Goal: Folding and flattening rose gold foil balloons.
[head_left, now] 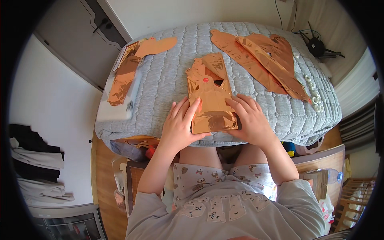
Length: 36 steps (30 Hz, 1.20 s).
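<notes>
A deflated rose-gold foil balloon (214, 105), folded into a long rectangle, lies on the near middle of the quilted mattress. Its far end is loose and crumpled, with a small red round mark on it. My left hand (180, 125) grips its near left edge, fingers on top and thumb at the near edge. On the opposite side, my right hand (254, 123) holds the right edge the same way, its thumb partly hidden at the near corner. Larger flat foil balloons (260, 60) lie spread and overlapping at the far right.
Another folded foil piece (124, 80) rests on a clear plastic bag (116, 113) at the mattress's left. Several small white rolls (316, 100) line its right side. A black router-like device (316, 47) stands at the back right. The mattress's near edge (152, 138) is close to my knees.
</notes>
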{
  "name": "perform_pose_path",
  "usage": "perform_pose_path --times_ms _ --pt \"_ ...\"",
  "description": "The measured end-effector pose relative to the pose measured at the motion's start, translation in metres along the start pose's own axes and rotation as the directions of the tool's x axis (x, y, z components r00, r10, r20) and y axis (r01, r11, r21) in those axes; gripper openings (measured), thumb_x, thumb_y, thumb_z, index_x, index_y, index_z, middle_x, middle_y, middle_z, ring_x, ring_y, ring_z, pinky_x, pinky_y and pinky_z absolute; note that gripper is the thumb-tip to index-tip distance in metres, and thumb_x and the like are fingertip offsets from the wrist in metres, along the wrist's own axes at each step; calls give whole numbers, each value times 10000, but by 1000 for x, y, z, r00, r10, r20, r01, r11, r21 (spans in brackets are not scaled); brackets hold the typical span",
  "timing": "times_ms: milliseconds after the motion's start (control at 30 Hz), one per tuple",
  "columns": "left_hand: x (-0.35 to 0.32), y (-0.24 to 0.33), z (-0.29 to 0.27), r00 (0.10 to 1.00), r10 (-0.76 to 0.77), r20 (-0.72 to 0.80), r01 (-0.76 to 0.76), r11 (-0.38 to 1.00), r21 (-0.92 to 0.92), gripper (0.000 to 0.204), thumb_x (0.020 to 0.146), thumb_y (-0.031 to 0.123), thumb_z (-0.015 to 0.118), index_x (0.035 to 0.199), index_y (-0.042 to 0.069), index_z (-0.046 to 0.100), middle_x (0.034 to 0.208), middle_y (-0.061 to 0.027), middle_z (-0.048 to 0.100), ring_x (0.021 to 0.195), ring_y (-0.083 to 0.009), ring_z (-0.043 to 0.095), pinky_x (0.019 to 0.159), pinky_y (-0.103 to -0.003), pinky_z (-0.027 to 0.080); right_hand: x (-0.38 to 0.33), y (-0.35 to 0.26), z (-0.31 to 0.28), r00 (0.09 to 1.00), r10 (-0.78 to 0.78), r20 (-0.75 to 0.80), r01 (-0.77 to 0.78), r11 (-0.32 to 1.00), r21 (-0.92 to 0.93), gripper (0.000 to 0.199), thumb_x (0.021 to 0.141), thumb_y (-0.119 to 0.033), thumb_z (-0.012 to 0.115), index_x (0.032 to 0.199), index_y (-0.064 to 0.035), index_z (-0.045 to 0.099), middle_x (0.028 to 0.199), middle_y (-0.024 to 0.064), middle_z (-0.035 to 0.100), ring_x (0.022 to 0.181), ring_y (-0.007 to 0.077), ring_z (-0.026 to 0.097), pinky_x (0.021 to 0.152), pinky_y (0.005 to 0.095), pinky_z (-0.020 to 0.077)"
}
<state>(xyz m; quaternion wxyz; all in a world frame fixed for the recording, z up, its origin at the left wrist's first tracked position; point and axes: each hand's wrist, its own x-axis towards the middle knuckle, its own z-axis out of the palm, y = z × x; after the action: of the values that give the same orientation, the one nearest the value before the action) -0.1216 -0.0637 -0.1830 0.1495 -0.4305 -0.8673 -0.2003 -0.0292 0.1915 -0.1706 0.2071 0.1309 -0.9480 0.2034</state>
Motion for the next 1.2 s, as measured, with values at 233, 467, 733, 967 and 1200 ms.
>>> perform_pose_path --times_ms 233,467,733,967,1200 --pt "-7 -8 -5 992 76 103 -75 997 -12 940 719 294 876 1524 113 426 1421 -156 538 1383 -350 483 1163 -561 380 -7 -1 0 997 -36 65 30 996 82 767 737 -204 843 1423 -68 527 1364 171 585 1354 385 489 1133 519 385" --pt "-12 -14 -4 984 167 55 -168 986 17 780 727 142 815 1450 115 523 1339 -113 559 1267 -306 550 1124 -521 425 -11 3 0 991 -107 78 102 992 74 772 696 -46 763 1422 -66 503 1358 161 574 1346 354 503 1143 497 392" --pt "-9 -16 -3 972 230 47 -234 958 164 638 821 300 748 1412 135 573 1295 -84 613 1219 -294 558 997 -445 442 1 7 -2 979 -162 123 159 987 35 719 750 -159 782 1421 -80 537 1352 174 598 1319 375 522 1118 490 376" --pt "-3 -19 -7 963 269 24 -270 959 90 655 815 308 766 1418 142 569 1274 -91 649 1240 -296 561 1037 -453 432 5 8 -5 978 -180 104 176 983 43 667 785 -200 773 1407 -86 558 1322 181 627 1286 365 558 1111 482 380" --pt "0 -21 -11 973 220 76 -209 970 -126 735 771 185 814 1447 117 532 1460 -157 523 1214 -338 601 1039 -454 503 8 11 -5 982 -165 90 156 983 93 598 803 -168 761 1373 -89 599 1330 168 626 1263 343 573 1073 452 410"
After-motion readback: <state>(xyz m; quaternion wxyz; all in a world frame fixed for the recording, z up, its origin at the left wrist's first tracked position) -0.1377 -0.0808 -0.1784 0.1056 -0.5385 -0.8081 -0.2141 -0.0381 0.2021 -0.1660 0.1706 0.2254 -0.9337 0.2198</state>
